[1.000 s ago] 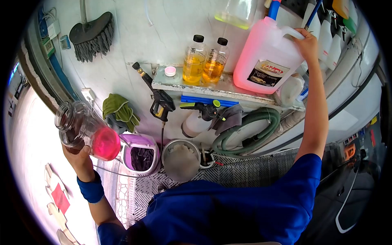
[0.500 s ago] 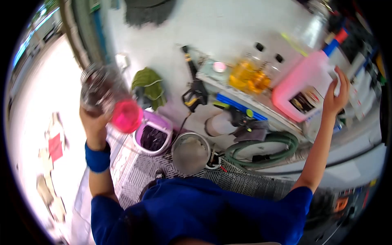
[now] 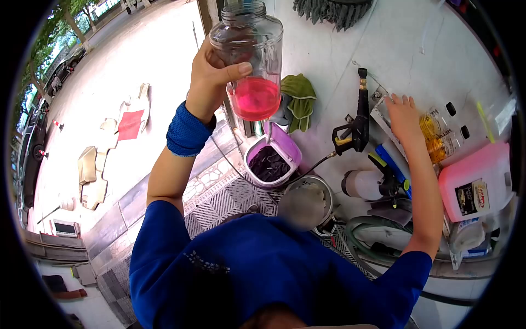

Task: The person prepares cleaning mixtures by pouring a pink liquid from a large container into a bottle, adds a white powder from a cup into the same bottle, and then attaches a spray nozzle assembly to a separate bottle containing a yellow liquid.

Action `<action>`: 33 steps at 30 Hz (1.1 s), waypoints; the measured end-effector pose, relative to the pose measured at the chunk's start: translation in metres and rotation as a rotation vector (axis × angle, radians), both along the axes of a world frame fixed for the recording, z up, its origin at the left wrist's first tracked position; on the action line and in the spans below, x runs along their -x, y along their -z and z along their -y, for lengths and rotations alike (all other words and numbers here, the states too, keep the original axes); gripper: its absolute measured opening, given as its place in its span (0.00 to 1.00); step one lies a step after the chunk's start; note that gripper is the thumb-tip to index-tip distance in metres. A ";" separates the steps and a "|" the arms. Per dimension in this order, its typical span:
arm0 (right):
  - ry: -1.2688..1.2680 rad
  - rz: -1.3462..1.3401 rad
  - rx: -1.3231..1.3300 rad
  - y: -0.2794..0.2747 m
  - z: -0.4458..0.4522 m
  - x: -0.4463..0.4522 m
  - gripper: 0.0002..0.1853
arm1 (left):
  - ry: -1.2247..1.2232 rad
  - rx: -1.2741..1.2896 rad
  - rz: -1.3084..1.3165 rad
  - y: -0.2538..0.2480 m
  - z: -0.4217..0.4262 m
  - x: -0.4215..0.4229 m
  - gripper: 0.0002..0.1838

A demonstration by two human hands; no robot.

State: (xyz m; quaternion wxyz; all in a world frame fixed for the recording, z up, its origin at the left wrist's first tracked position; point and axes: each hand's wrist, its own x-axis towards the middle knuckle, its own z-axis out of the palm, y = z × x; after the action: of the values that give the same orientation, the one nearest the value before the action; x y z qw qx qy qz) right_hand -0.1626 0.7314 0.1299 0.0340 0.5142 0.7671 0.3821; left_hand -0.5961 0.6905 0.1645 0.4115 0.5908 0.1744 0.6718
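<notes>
My left hand (image 3: 213,79) is wrapped round a clear glass jar (image 3: 249,60), upright and open at the top, with pink liquid in its lower part. My right hand (image 3: 404,118) reaches over the left end of the wall shelf (image 3: 387,122), fingers spread. The small pink cap seen earlier there is hidden from view. Beside this hand stand two bottles of yellow liquid with black caps (image 3: 434,123). Farther right is a large jug of pink liquid (image 3: 476,175) with a dark label.
A spray gun (image 3: 356,129) hangs on the wall near a green cloth (image 3: 298,101). Below are a purple-rimmed bin (image 3: 290,143), a round bucket (image 3: 327,192), a pump sprayer (image 3: 364,184) and a coiled green hose (image 3: 359,233). Cars (image 3: 34,134) stand outside at left.
The view has swung left. My right hand has let go of the jug's handle and moved to the shelf's left end. The jar is still in my left hand, now held more upright.
</notes>
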 end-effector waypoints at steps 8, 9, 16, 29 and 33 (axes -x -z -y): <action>0.142 -0.311 0.271 0.000 -0.012 -0.005 0.11 | -0.016 0.058 0.022 0.016 -0.012 0.009 0.39; 0.112 -0.310 0.266 0.003 -0.016 -0.005 0.07 | -0.038 0.021 -0.033 0.016 -0.015 0.007 0.40; -0.312 -0.922 -0.212 -0.055 0.071 0.030 0.24 | -0.026 0.074 -0.084 0.056 -0.011 -0.002 0.62; 0.117 -1.063 -1.070 -0.184 0.154 -0.188 0.17 | 0.116 0.172 -0.038 0.102 -0.003 -0.037 0.54; 0.304 -1.149 -0.959 -0.183 0.159 -0.193 0.19 | 0.180 0.216 -0.018 0.107 -0.005 -0.041 0.59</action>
State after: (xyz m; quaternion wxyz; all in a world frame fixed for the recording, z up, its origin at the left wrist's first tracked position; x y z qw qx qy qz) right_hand 0.0306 0.5724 0.3128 -0.5453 0.6907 0.3350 0.3367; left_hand -0.5548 0.6957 0.0577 0.5297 0.5624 0.1956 0.6040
